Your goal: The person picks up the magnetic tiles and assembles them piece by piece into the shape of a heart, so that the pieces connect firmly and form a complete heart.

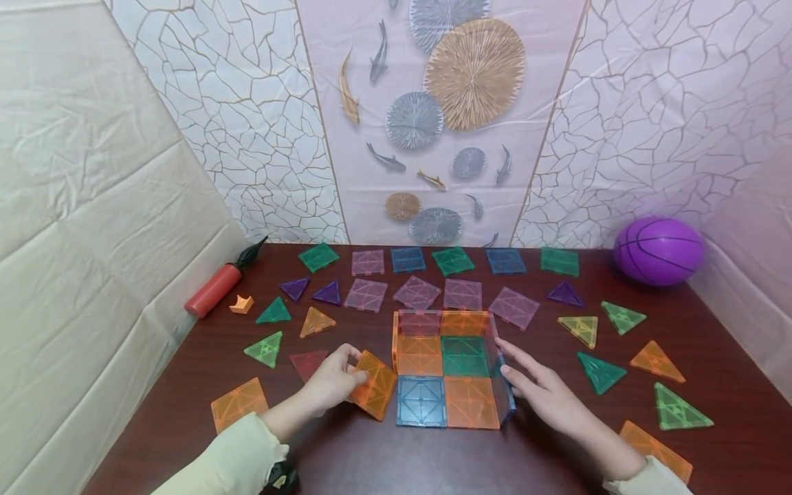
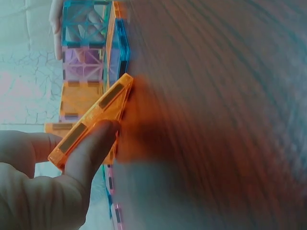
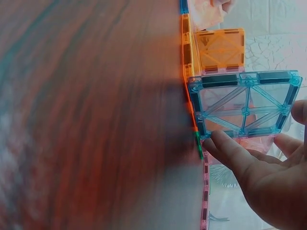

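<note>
Between thumb and fingers, my left hand [image 1: 334, 378] pinches a tilted orange square tile [image 1: 375, 386], just left of a tile structure. That structure has a floor of a blue tile [image 1: 421, 402], a green tile [image 1: 465, 356] and orange tiles [image 1: 472, 402], with upright tiles along the back, the right and part of the left. My right hand [image 1: 547, 392] touches the right wall from outside, fingers extended. In the right wrist view its fingertips [image 3: 218, 136] are at the lower edge of the upright blue tile [image 3: 244, 108]. The left wrist view shows the pinched orange tile [image 2: 91, 122] edge-on.
Pink square tiles [image 1: 463, 294] and blue and green squares [image 1: 454, 260] lie behind the structure. Triangular tiles [image 1: 657, 361] are spread on both sides. A red pump [image 1: 213, 290] and small orange piece [image 1: 241, 304] lie back left; a purple ball [image 1: 658, 251] sits back right.
</note>
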